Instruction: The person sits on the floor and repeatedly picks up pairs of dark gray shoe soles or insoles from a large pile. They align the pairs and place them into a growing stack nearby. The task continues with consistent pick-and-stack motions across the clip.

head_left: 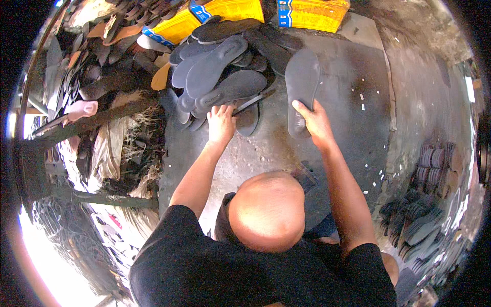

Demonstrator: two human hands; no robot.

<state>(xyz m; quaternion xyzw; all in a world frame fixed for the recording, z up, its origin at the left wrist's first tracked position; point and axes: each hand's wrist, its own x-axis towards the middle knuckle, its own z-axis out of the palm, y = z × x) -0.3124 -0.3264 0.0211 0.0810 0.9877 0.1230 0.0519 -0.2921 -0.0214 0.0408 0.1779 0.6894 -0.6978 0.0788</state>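
Note:
My right hand (318, 122) is closed round the narrow end of a dark grey shoe sole (303, 71), thumb on its upper face. The sole is held upright, its broad end pointing away from me. My left hand (222, 125) grips the near end of a thin dark piece (253, 102), which looks like a sole seen edge-on. Just beyond that hand lies a heap of grey soles (212, 66), stacked loosely and pointing different ways. One rounded sole end (248, 122) shows below the thin piece.
Yellow and blue boxes (232, 10) stand behind the heap, with another yellow box (312, 14) to their right. Racks full of mixed soles (110, 71) line the left. More stacked soles (419, 225) lie at the lower right. Small white scraps dot the dark mat (358, 133).

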